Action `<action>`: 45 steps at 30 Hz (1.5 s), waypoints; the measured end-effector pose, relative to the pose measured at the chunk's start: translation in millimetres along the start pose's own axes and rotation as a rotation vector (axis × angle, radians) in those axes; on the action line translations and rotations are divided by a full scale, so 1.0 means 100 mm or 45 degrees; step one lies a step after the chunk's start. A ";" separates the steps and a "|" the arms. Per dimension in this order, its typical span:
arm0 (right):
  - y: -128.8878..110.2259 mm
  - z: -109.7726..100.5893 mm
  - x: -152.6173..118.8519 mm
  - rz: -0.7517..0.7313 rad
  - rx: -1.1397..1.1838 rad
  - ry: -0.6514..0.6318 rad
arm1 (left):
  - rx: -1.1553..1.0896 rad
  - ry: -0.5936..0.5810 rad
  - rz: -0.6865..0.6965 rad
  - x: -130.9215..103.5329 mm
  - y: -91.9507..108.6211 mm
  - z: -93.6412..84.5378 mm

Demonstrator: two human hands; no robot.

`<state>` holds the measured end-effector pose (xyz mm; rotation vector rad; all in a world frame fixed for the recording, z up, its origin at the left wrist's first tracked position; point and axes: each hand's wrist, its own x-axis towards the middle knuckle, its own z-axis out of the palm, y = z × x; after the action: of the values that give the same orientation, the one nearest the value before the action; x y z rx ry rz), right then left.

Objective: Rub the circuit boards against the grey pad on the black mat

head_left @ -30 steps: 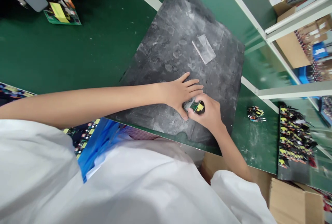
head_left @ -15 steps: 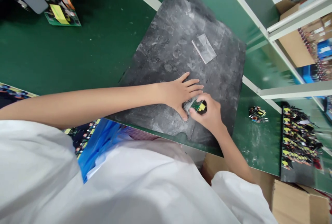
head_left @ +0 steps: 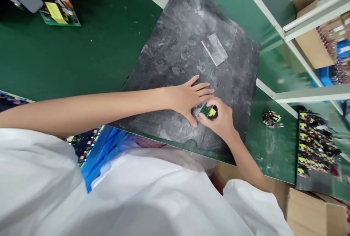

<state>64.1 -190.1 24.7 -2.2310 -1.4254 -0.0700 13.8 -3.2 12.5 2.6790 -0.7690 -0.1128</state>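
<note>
My right hand (head_left: 221, 119) is closed on a small green circuit board (head_left: 205, 110) with a yellow part on it, thumb and fingers gripping its edges. Flat on the dark grey mat (head_left: 169, 57), fingers spread, lies my left hand (head_left: 188, 98), just left of the board. A bit of clear plastic shows between the left thumb and the board; whether the left hand touches it I cannot tell. Farther back on the mat rests a clear plastic piece (head_left: 215, 50).
The mat lies on a green table (head_left: 101, 57). Assembled circuit boards (head_left: 58, 11) sit at the upper left. A small pile of parts (head_left: 272, 119) is to the right, beside rows of boards (head_left: 315, 143). A white metal frame (head_left: 314, 93) and a cardboard box (head_left: 308, 208) stand at right.
Both hands keep nearly the same place and pose, the right still holding the circuit board. The view has shifted slightly.
</note>
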 end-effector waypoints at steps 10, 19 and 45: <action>0.00 0.00 -0.02 -0.002 -0.011 -0.047 | -0.004 -0.007 -0.014 0.00 0.01 -0.02; -0.05 0.00 -0.04 0.009 -0.007 -0.064 | -0.057 0.062 0.014 -0.01 0.01 0.00; -0.03 -0.01 0.00 0.111 -0.001 -0.004 | -0.053 0.029 -0.002 -0.01 0.01 0.00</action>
<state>61.4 -189.3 26.8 -2.2917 -1.3283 -0.0378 12.7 -3.1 13.2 2.6368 -0.7497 -0.0973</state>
